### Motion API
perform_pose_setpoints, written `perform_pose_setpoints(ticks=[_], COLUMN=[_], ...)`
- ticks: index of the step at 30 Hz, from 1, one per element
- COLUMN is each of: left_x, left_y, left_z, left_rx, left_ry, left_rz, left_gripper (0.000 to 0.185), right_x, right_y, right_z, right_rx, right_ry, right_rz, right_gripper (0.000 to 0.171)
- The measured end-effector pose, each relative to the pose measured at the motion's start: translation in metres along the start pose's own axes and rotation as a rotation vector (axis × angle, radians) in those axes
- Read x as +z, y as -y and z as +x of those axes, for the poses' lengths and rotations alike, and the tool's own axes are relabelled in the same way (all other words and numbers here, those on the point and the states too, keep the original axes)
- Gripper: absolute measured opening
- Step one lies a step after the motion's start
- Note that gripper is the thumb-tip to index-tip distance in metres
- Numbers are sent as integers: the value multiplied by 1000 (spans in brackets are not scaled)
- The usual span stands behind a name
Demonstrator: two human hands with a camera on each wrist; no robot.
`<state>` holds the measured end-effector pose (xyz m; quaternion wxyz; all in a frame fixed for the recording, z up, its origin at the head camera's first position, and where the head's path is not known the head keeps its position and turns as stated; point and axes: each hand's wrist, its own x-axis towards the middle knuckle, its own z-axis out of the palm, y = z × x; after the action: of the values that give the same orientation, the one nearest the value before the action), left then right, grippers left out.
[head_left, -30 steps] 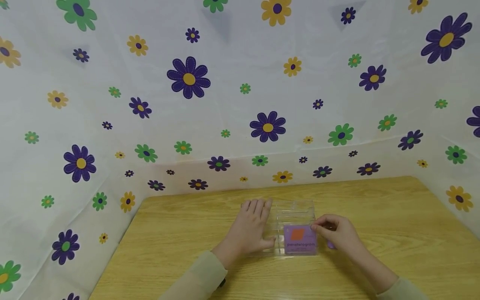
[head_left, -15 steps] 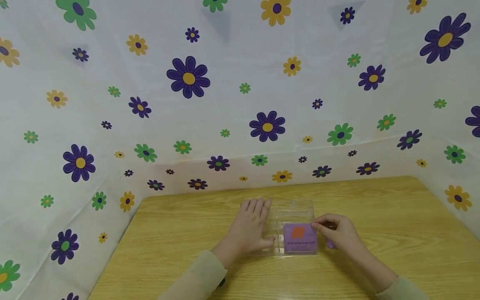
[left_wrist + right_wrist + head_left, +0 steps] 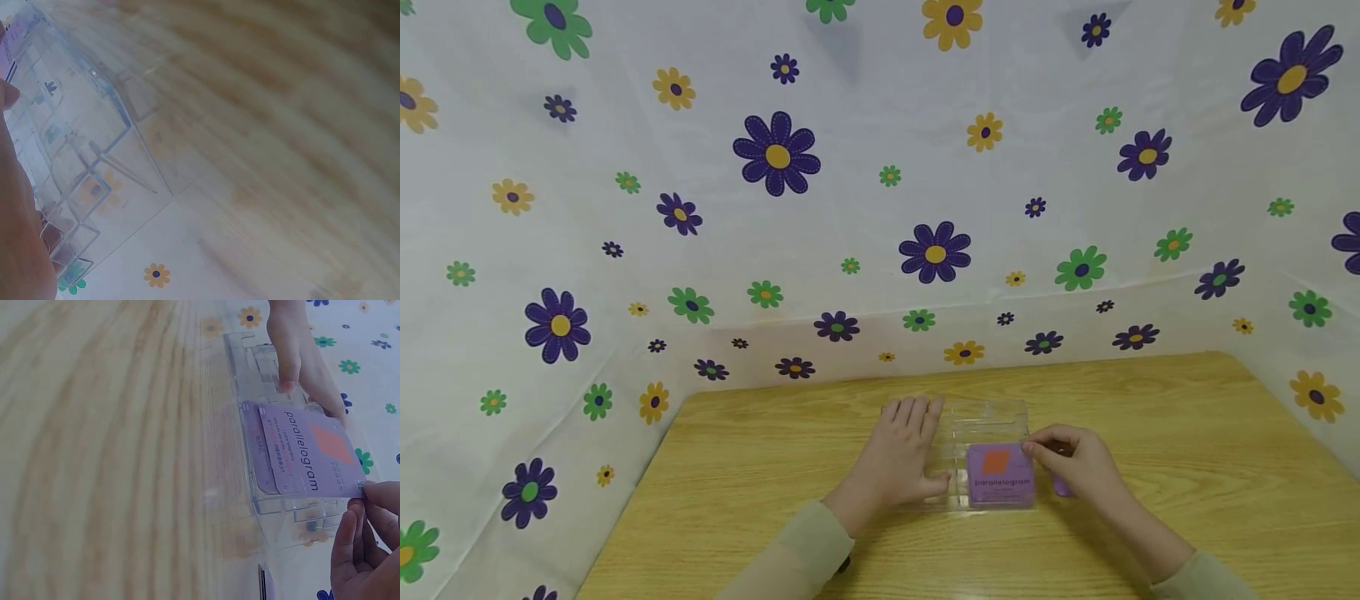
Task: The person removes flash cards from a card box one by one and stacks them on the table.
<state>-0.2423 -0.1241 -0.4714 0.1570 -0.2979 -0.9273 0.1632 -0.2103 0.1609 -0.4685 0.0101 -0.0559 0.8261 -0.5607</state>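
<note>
A clear plastic organizer (image 3: 988,414) with stepped compartments stands on the table. My left hand (image 3: 895,457) rests on its left part, fingers extended and thumb apart. In the front right compartment leans a purple card (image 3: 1000,475) printed "parallelogram" with an orange parallelogram. My right hand (image 3: 1081,467) pinches this card's upper right corner between thumb and fingertips. From the right wrist view, a second purple card (image 3: 256,450) sits behind the pinched one, in the organizer. In the left wrist view, the organizer's clear wall (image 3: 81,81) shows beside the left hand's edge.
Next to the organizer, partly under the right hand, lies another purple item (image 3: 1063,487), seen edge-on as a thin stack (image 3: 267,582) in the right wrist view. The wooden table (image 3: 760,467) is bordered by a white flower-print cloth (image 3: 865,217) at the back and sides.
The parallelogram card has risen slightly in its compartment, its top edge now higher and more of its small print showing. Both hands stay almost where they were.
</note>
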Motion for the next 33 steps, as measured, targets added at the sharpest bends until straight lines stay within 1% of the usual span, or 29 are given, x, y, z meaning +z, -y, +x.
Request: perform_pose_setpoints(ticks=[5, 10, 20, 33], left_x=[1, 2, 2, 3], left_y=[0, 0, 1, 1], left_z=[0, 0, -1, 0], left_rx=[0, 0, 1, -3], left_ry=[-4, -4, -15, -4], left_rz=[-2, -14, 1, 9], left_gripper=[107, 108, 108, 108], right_x=[0, 0, 0, -1], right_y=[1, 1, 2, 6], right_z=[1, 2, 5, 4], right_rx=[-20, -27, -19, -22], right_ry=[-20, -31, -38, -71], right_rz=[-21, -15, -16, -30], right_gripper=[18, 18, 18, 19])
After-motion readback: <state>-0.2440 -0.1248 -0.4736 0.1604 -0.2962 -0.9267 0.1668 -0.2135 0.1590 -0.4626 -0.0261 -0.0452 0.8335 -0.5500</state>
